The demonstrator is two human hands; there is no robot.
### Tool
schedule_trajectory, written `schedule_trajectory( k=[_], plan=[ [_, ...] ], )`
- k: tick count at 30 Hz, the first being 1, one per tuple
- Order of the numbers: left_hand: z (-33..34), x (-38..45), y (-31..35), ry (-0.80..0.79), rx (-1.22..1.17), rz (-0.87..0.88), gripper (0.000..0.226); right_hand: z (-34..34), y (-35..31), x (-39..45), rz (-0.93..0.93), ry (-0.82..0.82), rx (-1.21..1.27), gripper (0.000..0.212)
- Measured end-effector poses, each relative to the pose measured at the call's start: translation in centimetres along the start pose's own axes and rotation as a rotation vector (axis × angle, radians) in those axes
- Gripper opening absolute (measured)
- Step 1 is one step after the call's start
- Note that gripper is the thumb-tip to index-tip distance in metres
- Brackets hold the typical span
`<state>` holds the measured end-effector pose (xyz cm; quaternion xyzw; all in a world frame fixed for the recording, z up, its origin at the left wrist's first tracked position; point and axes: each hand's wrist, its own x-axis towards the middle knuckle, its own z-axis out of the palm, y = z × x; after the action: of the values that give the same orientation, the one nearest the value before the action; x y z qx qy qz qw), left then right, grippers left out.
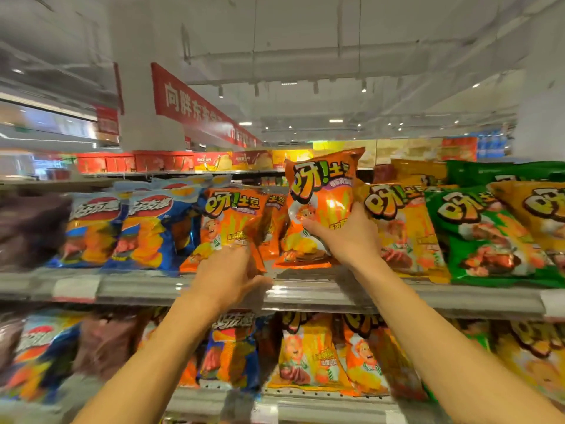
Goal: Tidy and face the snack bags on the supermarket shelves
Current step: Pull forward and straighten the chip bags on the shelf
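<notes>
The right hand [348, 237] grips a shiny orange foil snack bag [324, 197] by its lower part, fingers curled round it, and holds it raised above the row, a little tilted. The left hand [229, 276] rests with loosely spread fingers on the lower corner of a second orange foil bag [229, 228] that stands on the grey metal upper shelf [305, 293]; whether it pinches the foil I cannot tell. Between the two hands there is a narrow gap where more orange bags lean behind. To do this step well, I think the raised bag should go down into this gap upright, print to the front, bottom edge near the shelf lip, while the left hand keeps the neighbour from falling over. Just right of the right fingers stands a yellow foil bag [403, 228], then a green foil bag [489, 237]; left of the left fingers, blue foil bags [146, 231]. These close neighbours may be pushed or crushed. The lower shelf [305, 405] carries similar bags.
</notes>
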<state>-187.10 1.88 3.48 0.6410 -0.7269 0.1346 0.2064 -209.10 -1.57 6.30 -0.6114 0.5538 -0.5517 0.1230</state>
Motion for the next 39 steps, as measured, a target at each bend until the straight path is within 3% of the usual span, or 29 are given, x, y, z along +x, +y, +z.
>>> schedule_trajectory(
  k=[3,8,17,20,23,28,32,35,39],
  plan=[
    [0.4,-0.4,0.0,0.055,-0.007,-0.006,0.039,2.5,0.6,1.0,0.098,-0.040,-0.027,0.093],
    [1.2,-0.7,0.1,0.106,-0.029,-0.022,0.039,4.1,2.3,1.9,0.209,-0.146,0.007,0.095],
    [2.2,-1.3,0.6,0.238,-0.022,-0.007,0.059,3.8,2.5,2.7,0.250,-0.270,0.045,0.101],
    [2.3,-1.5,0.6,0.276,-0.052,0.005,0.058,3.3,2.2,2.5,0.247,-0.332,0.053,0.106],
    [2.4,-1.5,0.5,0.268,-0.062,-0.003,0.050,2.8,2.0,1.6,0.198,-0.272,-0.046,0.111],
    [2.2,-0.8,2.0,0.325,-0.137,-0.004,0.041,1.0,1.7,-1.2,0.002,-0.121,-0.167,0.097],
    [2.2,-0.5,5.9,0.364,-0.281,0.053,0.036,-2.0,2.4,-3.2,-0.100,-0.034,-0.068,0.063],
    [2.5,-0.3,9.6,0.347,-0.409,0.093,0.031,-5.5,3.9,-3.9,-0.084,0.014,0.028,0.037],
    [2.8,0.4,15.7,0.341,-0.632,0.129,0.023,-11.5,7.3,-3.6,-0.030,0.093,0.083,0.019]
  ],
)
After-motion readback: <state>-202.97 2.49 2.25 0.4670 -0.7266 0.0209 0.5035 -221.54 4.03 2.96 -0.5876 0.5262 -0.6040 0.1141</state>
